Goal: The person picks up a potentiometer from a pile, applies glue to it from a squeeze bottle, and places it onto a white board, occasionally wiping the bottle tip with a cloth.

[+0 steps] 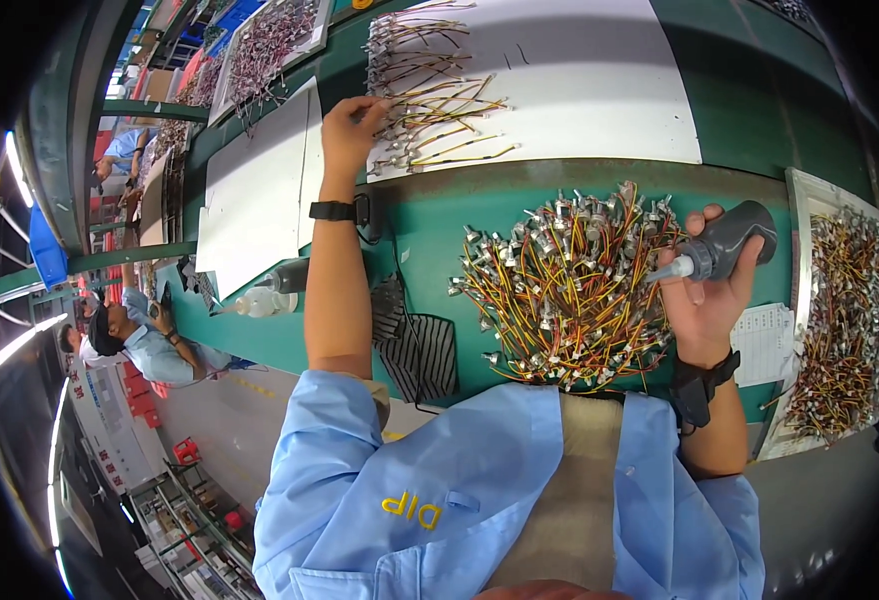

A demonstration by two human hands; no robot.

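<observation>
My left hand [347,140] reaches to the left edge of a white board [599,95], its thumb and fingers pinched at the end of a wired component [429,108]. Along that edge lie several such components in a row, small metal ends to the left and yellow, red and dark wires to the right. In my right hand [704,305], palm up, a dark grey squeeze bottle [741,240] lies tilted, its pale nozzle pointing left. The nozzle is over the right side of a large pile of wired components [564,290] on the green table.
A white-rimmed tray [801,270] of wired components stands at the right, beside a paper sheet [762,345]. Left of my arm are white sheets [254,190], a clear bottle [259,302] and a striped cloth [419,350]. Co-workers [149,330] sit farther left.
</observation>
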